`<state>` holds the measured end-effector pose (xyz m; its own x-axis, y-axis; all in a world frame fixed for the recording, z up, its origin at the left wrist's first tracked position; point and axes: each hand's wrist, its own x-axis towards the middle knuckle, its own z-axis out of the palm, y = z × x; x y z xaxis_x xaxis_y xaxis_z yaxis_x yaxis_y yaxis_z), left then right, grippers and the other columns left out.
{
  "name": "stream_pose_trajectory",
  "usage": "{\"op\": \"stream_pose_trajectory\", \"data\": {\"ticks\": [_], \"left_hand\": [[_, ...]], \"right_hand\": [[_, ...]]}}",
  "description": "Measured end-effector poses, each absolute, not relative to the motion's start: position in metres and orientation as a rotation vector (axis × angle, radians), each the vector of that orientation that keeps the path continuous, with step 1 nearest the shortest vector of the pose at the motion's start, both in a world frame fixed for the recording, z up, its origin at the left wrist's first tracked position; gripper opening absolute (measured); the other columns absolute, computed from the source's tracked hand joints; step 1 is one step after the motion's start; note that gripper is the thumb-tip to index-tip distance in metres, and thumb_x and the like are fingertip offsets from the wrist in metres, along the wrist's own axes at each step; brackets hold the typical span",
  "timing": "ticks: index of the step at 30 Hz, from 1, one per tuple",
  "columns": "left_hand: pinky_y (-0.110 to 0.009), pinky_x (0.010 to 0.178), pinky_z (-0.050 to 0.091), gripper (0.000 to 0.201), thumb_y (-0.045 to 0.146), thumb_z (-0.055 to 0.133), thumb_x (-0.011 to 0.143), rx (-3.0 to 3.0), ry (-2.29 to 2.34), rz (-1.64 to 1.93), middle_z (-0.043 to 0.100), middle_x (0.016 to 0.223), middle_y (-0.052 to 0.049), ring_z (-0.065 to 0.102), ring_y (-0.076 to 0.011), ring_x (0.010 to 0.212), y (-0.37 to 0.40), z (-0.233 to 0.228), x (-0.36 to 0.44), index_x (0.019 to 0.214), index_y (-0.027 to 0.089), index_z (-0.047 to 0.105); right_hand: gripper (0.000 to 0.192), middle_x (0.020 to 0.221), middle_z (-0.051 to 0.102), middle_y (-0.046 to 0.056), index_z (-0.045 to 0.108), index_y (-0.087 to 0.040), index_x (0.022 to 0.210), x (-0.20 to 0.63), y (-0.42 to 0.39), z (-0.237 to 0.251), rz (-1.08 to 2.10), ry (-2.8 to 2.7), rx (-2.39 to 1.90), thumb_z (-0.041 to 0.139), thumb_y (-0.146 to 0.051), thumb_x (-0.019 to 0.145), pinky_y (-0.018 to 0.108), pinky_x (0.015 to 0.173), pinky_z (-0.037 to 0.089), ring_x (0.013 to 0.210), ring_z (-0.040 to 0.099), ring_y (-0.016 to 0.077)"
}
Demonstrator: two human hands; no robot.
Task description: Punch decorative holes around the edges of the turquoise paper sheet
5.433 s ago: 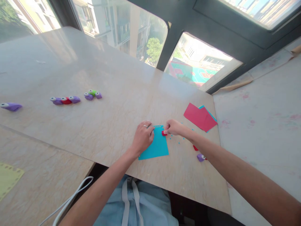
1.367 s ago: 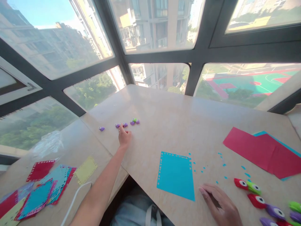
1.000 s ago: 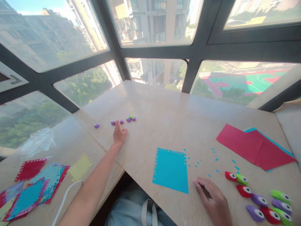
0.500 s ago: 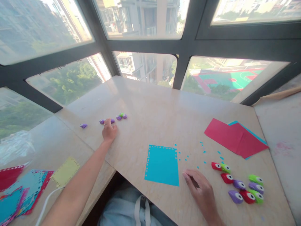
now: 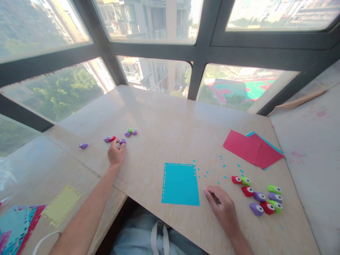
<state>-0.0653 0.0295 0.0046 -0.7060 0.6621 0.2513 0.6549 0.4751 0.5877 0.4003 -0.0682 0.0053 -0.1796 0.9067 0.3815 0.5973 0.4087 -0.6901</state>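
Small paper punches [image 5: 114, 139], purple and red, lie in a short row left of the frame's centre, and the left hand [image 5: 115, 154] touches them with loosely curled fingertips, gripping none yet. Right hand [image 5: 222, 206] rests flat and relaxed on the table [image 5: 170, 117], just right of the perforated blue sheet [image 5: 180, 184], holding nothing. Nothing blocks the reach; another punch cluster [image 5: 259, 194] and red paper [image 5: 251, 148] lie further right.

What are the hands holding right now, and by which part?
Nothing is clearly held. The left hand has fingertips at the red punch; whether it grips cannot be told. The right hand rests empty on the table.
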Motion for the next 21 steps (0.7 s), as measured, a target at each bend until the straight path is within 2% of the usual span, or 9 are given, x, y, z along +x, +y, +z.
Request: {"op": "stream_pose_trajectory", "data": {"ticks": [4,7,13,18,21], "left_hand": [[-0.041,0.099,0.047,0.046,0.037,0.057,0.081,1.261,2.68,0.933,0.065,0.122,-0.012,0.061,-0.0276,0.107,0.03,0.01,-0.058,0.123,0.018,0.062],[-0.04,0.093,0.048,0.042,0.039,0.058,0.081,1.323,2.658,0.898,0.068,0.115,-0.012,0.061,-0.0281,0.103,0.03,0.014,-0.055,0.117,0.018,0.065],[-0.031,0.078,0.047,0.036,0.041,0.065,0.076,1.33,2.489,1.071,0.069,0.095,-0.004,0.054,-0.0133,0.066,0.023,0.014,-0.051,0.102,0.018,0.069],[-0.025,0.066,0.046,0.037,0.045,0.067,0.074,1.245,2.21,1.346,0.067,0.096,-0.003,0.052,-0.0087,0.062,0.004,0.013,-0.016,0.101,0.019,0.068],[-0.022,0.062,0.046,0.035,0.045,0.069,0.074,1.248,1.952,1.363,0.067,0.09,-0.002,0.053,-0.008,0.062,-0.013,0.018,0.023,0.097,0.019,0.068]], "right_hand": [[0.015,0.085,0.071,0.005,0.067,-0.02,0.084,0.397,-0.07,0.005,0.488,-1.854,-1.328,0.059,-0.028,0.093,0.027,0.071,0.053,0.078,0.067,0.0173],[0.017,0.084,0.071,0.005,0.068,-0.02,0.084,0.395,-0.072,0.007,0.501,-1.832,-1.372,0.058,-0.03,0.093,0.027,0.07,0.053,0.077,0.067,0.0173],[0.024,0.085,0.07,0.007,0.068,-0.019,0.083,0.39,-0.076,0.007,0.541,-1.765,-1.488,0.056,-0.037,0.093,0.028,0.07,0.052,0.078,0.066,0.018],[0.026,0.086,0.07,0.007,0.069,-0.019,0.082,0.387,-0.08,0.008,0.587,-1.696,-1.56,0.058,-0.042,0.091,0.029,0.071,0.052,0.079,0.065,0.0185],[0.029,0.084,0.07,0.006,0.069,-0.018,0.081,0.385,-0.082,0.01,0.629,-1.641,-1.586,0.06,-0.044,0.089,0.028,0.071,0.051,0.078,0.065,0.0182]]}}
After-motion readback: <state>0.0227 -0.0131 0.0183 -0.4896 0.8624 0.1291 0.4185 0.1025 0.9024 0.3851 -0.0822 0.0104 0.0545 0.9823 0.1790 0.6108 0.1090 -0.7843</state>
